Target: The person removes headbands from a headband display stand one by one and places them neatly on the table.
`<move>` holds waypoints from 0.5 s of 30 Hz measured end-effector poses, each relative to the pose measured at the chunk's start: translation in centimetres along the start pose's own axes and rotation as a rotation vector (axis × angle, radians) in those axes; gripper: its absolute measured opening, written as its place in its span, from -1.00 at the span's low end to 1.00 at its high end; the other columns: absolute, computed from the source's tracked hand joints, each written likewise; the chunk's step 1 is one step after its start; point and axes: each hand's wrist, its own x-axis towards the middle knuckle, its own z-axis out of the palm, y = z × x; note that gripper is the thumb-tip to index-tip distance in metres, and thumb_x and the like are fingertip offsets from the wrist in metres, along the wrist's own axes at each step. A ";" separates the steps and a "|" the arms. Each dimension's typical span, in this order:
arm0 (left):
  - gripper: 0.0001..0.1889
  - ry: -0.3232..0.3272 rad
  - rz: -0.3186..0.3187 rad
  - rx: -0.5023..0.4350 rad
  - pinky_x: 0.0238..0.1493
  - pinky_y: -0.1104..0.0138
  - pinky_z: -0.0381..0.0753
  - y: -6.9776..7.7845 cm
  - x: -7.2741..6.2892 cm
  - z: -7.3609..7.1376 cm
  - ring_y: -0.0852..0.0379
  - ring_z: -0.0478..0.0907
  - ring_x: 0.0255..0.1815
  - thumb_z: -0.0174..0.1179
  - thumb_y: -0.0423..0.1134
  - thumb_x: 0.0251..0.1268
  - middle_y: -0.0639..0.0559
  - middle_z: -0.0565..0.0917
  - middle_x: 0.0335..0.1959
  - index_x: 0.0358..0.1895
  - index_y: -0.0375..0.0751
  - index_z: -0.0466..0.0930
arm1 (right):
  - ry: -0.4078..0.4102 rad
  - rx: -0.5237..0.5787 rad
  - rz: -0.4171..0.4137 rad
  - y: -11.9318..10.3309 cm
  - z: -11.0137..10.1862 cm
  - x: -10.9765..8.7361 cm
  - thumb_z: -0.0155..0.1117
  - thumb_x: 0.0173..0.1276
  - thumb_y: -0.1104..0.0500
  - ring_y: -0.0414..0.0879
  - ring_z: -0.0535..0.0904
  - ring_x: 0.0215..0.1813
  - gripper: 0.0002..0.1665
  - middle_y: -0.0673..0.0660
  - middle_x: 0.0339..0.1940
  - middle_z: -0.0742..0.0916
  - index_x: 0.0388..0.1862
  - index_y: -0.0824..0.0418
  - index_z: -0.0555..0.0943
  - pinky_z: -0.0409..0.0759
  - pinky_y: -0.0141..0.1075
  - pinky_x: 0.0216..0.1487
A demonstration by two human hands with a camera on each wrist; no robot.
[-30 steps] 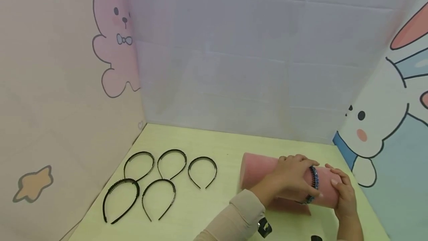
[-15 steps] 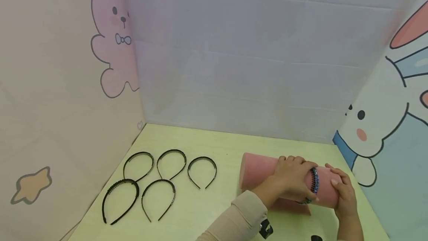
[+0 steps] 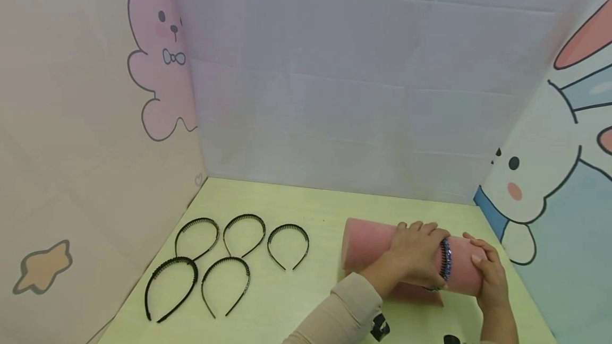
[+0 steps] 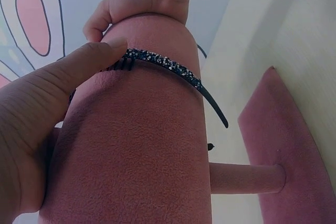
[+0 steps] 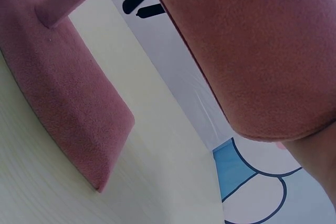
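Note:
A pink velvet roll-shaped headband display stand (image 3: 368,240) lies across the right side of the table, its roll raised on a post above a flat base (image 4: 283,150). Around the roll sits a toothed black headband with glittery stones (image 3: 447,264); both tips (image 5: 151,10) stick out below the roll. My left hand (image 3: 415,256) spans the roll from above and holds the band, with the thumb (image 4: 100,59) at its near edge and the forefinger at its far side. My right hand (image 3: 494,280) grips the roll's right end, its thumb on the front.
Several dark toothed headbands, such as one at the front (image 3: 226,285), lie at the left of the table (image 3: 287,301). Two small black objects, one of them shiny (image 3: 380,327) and one rounded (image 3: 451,339), are by the front edge. Printed cloth walls surround the table.
My left thumb has drawn back from over the headband to its left edge, and more of the stones show. The right hand keeps its grip on the roll's end.

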 end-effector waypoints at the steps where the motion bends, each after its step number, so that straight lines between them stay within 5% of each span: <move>1: 0.08 -0.004 -0.003 -0.006 0.12 0.23 0.19 0.0 0.0 0.0 0.29 0.17 0.21 0.28 0.52 -0.45 0.38 0.20 0.27 0.34 0.37 0.06 | -0.002 -0.001 -0.004 0.0 0.0 0.0 -0.24 0.43 0.38 -0.18 0.32 0.19 -0.63 -0.05 0.14 0.57 0.11 0.27 0.42 0.24 -0.35 0.04; 15: 0.05 0.015 0.025 -0.105 0.13 0.27 0.19 -0.9 -0.7 -0.4 0.34 0.23 0.12 0.40 0.36 -0.43 0.41 0.28 0.20 0.33 0.28 0.11 | -0.003 -0.005 -0.028 0.3 -0.1 0.2 -0.22 0.42 0.39 -0.16 0.32 0.20 -0.64 -0.04 0.13 0.57 0.09 0.27 0.44 0.20 -0.32 0.05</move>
